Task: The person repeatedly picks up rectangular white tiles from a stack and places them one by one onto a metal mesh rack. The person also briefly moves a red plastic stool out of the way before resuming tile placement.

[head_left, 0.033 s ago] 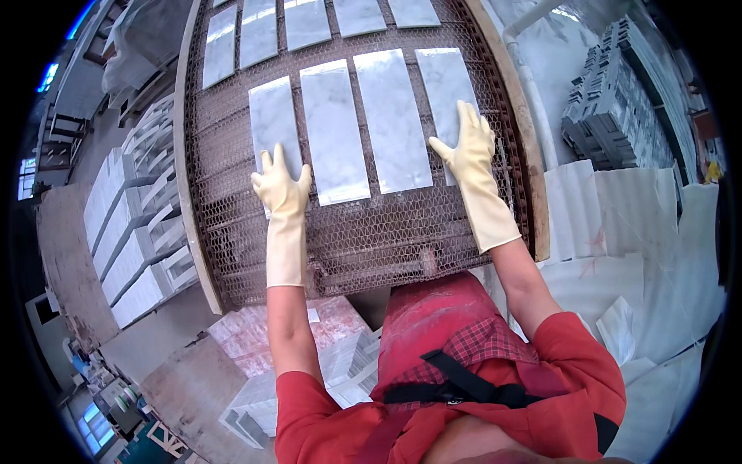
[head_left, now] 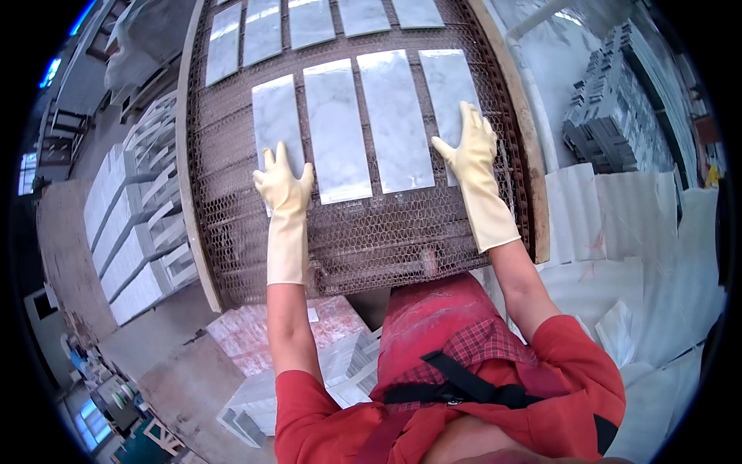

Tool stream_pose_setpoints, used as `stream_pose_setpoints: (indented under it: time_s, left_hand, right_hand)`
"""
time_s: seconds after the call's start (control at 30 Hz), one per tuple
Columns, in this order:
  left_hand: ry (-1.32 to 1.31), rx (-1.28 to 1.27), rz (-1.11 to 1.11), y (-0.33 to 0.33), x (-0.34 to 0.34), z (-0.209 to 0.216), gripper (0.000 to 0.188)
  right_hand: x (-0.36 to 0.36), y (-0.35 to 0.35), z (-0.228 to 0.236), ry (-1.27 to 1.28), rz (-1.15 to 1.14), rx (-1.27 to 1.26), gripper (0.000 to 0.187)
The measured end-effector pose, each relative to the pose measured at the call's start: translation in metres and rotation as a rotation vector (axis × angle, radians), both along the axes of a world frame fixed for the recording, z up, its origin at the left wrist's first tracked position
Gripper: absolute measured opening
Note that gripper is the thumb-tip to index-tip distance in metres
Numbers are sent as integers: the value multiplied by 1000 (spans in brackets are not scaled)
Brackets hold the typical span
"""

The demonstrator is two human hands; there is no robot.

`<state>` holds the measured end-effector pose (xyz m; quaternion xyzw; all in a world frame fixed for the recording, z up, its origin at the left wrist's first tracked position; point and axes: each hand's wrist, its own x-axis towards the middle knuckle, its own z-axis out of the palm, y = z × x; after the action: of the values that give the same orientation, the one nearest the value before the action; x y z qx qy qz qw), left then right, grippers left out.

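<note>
Your left hand (head_left: 284, 184) and right hand (head_left: 473, 155) have their gloved fingers spread wide, only resting upon the left tile (head_left: 275, 112) and the right tile (head_left: 447, 81) beneath them, while two middle tiles (head_left: 336, 131) lie between your fingers on wire mesh (head_left: 371, 232).

Soft grey marbling clouds the white slabs (head_left: 338, 127), the brownish mesh bed (head_left: 371, 236) has a honeycomb pattern, the gloves (head_left: 284, 189) are pale cream, the shirt (head_left: 576, 367) red, the plaid cloth (head_left: 495, 340) dark red.
</note>
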<state>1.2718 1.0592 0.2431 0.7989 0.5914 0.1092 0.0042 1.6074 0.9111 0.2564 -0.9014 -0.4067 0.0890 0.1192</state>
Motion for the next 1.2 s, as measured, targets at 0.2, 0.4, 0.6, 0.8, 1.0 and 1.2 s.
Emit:
stream_pose_setpoints:
  time_s: [0.2, 0.4, 0.6, 0.8, 1.0, 1.2]
  left_hand:
    - [74, -72, 65, -4, 14, 19, 78]
    - [69, -76, 66, -6, 12, 19, 78]
    - [98, 62, -44, 7, 14, 4, 82]
    - [-1, 79, -123, 0, 11, -2, 71]
    - [-232, 43, -139, -51, -6, 5, 62]
    - [-549, -21, -61, -161, -16, 14, 54]
  right_hand:
    - [-1, 7, -2, -17, -62, -46, 103]
    - [-8, 11, -1, -20, -85, -88, 101]
    - [-1, 1, 1, -84, -69, 3, 98]
    - [10, 6, 26, -46, 18, -213, 102]
    - [10, -2, 30, 8, -13, -126, 100]
    - [11, -12, 18, -20, -31, -97, 98]
